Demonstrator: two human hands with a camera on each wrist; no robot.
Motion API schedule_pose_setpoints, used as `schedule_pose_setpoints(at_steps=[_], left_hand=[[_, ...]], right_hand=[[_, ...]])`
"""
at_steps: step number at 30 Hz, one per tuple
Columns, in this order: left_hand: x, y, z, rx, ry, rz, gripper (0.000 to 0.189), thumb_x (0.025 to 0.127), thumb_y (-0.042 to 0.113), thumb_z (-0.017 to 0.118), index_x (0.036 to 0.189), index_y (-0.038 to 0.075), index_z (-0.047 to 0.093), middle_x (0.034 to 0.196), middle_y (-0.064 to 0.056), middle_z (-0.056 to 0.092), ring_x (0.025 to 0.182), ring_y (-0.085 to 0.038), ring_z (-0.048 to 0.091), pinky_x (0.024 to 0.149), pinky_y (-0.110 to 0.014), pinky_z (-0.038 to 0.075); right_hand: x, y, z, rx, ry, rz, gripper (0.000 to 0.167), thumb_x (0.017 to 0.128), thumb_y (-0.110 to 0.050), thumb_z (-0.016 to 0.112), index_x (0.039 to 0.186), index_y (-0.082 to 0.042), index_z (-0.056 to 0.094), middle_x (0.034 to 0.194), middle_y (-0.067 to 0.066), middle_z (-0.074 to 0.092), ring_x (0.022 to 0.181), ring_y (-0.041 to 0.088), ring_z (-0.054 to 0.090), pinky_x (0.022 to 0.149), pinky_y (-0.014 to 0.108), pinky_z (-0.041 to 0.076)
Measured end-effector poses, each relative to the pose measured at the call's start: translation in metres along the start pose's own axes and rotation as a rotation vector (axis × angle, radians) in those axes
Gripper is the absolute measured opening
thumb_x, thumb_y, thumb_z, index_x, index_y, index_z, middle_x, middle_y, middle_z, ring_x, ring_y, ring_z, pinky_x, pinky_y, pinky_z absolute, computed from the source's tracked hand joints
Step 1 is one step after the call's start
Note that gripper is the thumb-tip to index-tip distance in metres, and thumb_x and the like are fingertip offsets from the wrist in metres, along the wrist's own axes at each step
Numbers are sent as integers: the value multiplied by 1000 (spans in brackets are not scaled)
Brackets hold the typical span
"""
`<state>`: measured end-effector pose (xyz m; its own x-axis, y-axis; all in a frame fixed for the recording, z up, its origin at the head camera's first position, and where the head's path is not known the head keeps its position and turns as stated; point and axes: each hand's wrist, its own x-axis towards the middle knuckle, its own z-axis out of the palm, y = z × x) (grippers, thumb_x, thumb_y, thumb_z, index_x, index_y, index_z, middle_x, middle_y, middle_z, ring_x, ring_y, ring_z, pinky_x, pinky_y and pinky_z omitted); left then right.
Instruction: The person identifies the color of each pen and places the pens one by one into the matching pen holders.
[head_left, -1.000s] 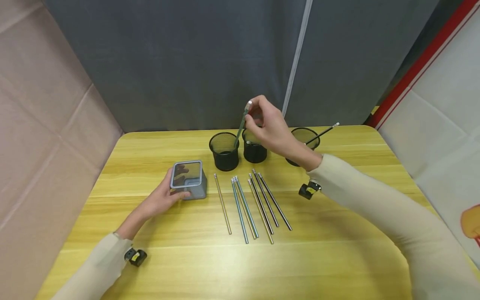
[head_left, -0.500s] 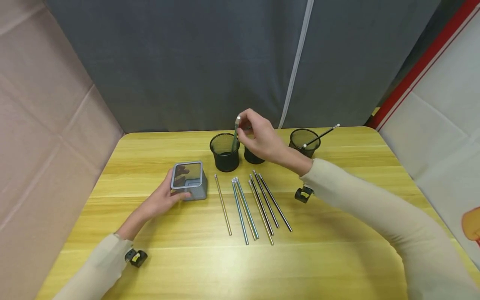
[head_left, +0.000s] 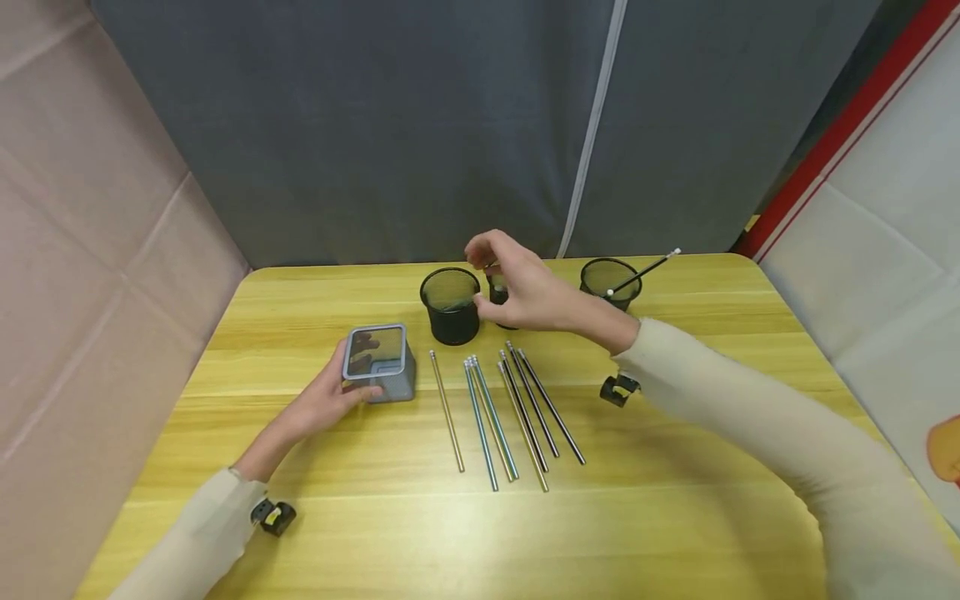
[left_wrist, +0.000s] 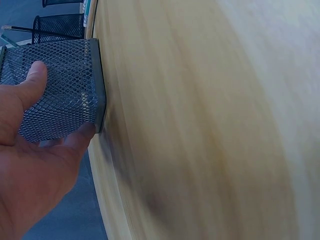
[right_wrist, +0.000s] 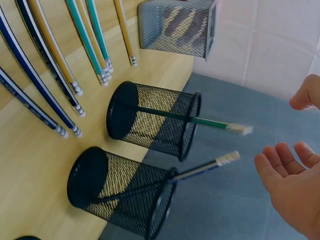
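My left hand (head_left: 321, 398) grips the grey square mesh pencil holder (head_left: 397, 385), with the thumb on one side and fingers under its lower edge in the left wrist view. My right hand (head_left: 528, 290) hovers by the black round mesh cups, thumb and fingers parted with nothing between them. A green pencil (right_wrist: 212, 123) leans in the left round cup (right_wrist: 150, 130), its white eraser end sticking out. In the middle round cup (right_wrist: 132, 190) stands a dark pencil (right_wrist: 200, 172); the hand partly covers this cup in the head view.
The right round cup (head_left: 611, 275) holds a black pencil (head_left: 652, 268) and shows another white eraser tip. Several gold, blue and dark pencils (head_left: 491, 425) lie on the wooden table (head_left: 360, 525). A grey curtain (head_left: 375, 125) hangs behind the table.
My right hand has moved left and down with the green pencil and let go of it in the left round cup. Its thumb and fingers have spread. The left hand has kept its place.
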<state>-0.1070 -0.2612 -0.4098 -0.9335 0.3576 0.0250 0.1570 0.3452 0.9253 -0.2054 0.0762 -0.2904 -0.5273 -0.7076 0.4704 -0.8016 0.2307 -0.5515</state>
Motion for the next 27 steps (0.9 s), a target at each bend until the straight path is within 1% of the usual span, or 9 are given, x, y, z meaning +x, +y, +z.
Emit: schedule_pose_setpoints(at_steps=[2,5,8,12,16,22,27], left_hand=[[0,0,-1,8,1,4,83,96,-6,65,159,5,11,153,-30,31,139,-48,34,111,-58,34],[-1,0,-2,19,7,10,84,96,-7,65,159,5,12,153,-30,31,139,-48,34,110,-59,34],[-1,0,-2,23,6,11,85,95,-7,65,159,5,10,153,-30,31,139,-47,35,110,-59,34],[-1,-1,-3,22,4,5,85,95,-7,65,159,5,10,153,-29,31,139,-46,35,110,-57,35],[-2,-1,-3,26,4,-2,86,95,-7,66,159,6,11,154,-28,32,139,-45,36,110,-55,36],[-2,0,-3,17,-1,-1,86,95,-7,66,159,6,10,154,-29,31,140,-45,34,111,-55,35],[-3,0,-3,17,4,-3,86,95,-7,66,159,6,11,154,-28,31,141,-45,33,111,-56,34]], right_hand=[[-3,-2,-7,-7,-22,10,50,86,-1,71,129,2,46,122,14,51,112,25,53,99,40,50],[-7,-6,-16,-9,-32,34,49,88,-4,71,130,2,46,123,12,51,115,24,53,102,39,49],[-13,-9,-22,-8,-38,63,48,89,-8,72,129,1,47,121,11,52,115,26,55,102,37,49],[-22,-12,-27,4,-47,99,49,89,-10,74,129,2,48,120,12,53,113,27,56,99,38,51],[-33,-14,-26,14,-57,123,50,88,-9,77,128,3,49,120,15,55,110,26,57,97,40,52],[-49,-13,-19,15,-90,147,50,87,-11,79,126,2,51,119,12,56,110,26,57,95,38,53],[-61,-10,-13,56,-103,198,48,87,-9,80,125,2,53,118,11,57,108,25,59,93,41,55]])
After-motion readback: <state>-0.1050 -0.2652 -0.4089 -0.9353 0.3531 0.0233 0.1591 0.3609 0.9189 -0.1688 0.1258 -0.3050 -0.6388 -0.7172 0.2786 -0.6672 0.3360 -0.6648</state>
